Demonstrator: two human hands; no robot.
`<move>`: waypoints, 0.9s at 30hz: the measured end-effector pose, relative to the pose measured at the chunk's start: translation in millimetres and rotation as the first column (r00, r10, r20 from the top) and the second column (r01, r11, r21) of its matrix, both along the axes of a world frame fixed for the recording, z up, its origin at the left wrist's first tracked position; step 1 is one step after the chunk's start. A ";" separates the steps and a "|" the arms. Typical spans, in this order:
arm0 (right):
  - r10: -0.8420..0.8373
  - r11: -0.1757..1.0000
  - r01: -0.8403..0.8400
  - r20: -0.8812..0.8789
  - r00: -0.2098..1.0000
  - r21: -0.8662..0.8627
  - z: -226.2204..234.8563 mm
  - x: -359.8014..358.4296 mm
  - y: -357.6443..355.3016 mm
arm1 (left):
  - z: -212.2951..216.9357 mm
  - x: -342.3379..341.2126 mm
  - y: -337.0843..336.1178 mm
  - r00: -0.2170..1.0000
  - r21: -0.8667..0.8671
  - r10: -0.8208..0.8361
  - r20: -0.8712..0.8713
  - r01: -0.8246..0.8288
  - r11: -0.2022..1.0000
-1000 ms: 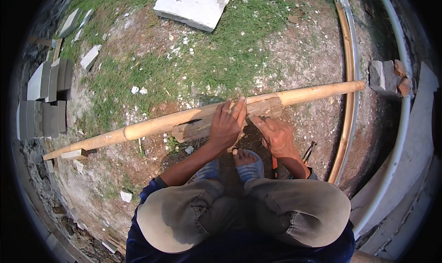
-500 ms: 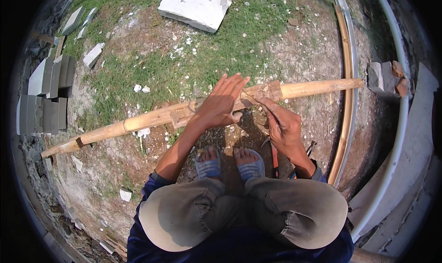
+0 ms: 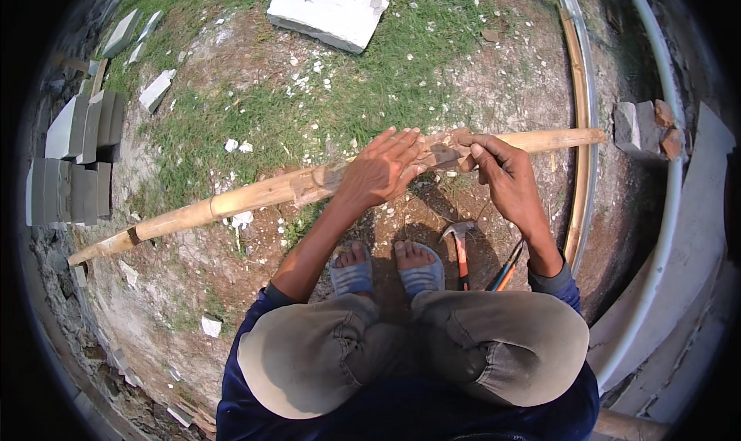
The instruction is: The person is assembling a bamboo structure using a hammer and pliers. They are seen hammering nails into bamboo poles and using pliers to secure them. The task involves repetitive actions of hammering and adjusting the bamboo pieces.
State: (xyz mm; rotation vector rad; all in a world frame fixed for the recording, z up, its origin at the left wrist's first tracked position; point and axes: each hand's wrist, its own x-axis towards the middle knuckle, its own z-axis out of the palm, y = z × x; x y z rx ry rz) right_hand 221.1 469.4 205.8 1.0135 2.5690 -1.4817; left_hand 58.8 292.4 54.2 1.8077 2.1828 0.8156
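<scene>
A long bamboo pole (image 3: 255, 196) lies crosswise in front of my feet. Around its middle is a thin, ragged brown wrapping (image 3: 444, 145), which could be tape or paper; I cannot tell. My left hand (image 3: 382, 167) rests flat on this wrapped stretch with its fingers stretched out. At the wrapping's right end, the thumb and fingers of my right hand (image 3: 508, 180) pinch its loose brown edge. Below, on the ground, lie a claw hammer (image 3: 461, 254) with a red handle and a tool with orange and blue handles (image 3: 505, 273), partly hidden by my knee.
A large white block (image 3: 328, 12) lies on the grass ahead. Grey blocks (image 3: 73, 190) are stacked at the left. To the right run a wooden strip with a metal rail (image 3: 583, 186) and a pale pipe (image 3: 660, 263). Broken blocks (image 3: 639, 128) sit by the pole's right end.
My right hand has moved right and slightly up along the pole, from beside my left hand to the wrapping's right end. The hammer and the other tool show more fully now.
</scene>
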 end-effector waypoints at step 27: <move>-0.174 0.257 0.349 0.312 0.934 -0.901 -62.5 14.4 -20.2 | -8.7 0.9 -10.8 0.995 0.210 0.071 0.075 -0.085 0.974</move>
